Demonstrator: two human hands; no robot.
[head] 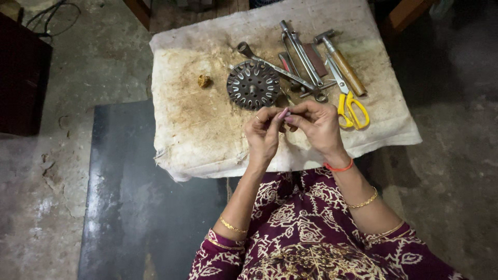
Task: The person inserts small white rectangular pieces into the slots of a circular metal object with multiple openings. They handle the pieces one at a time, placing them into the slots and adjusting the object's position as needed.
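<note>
My left hand [263, 136] and my right hand [317, 127] meet above the near part of a stained white cloth [197, 129] that covers a low table. Their fingertips pinch together on something very small; what it is I cannot make out. Just beyond the fingers lies a round dark metal disc [253, 84] with slots around its rim and a hub in the middle.
Behind the disc lie several long wrenches [298, 54], a wooden-handled hammer [342, 62] and yellow-handled scissors [350, 106]. A small brownish lump [204, 81] sits left of the disc. A dark metal sheet [129, 192] lies on the concrete floor at left.
</note>
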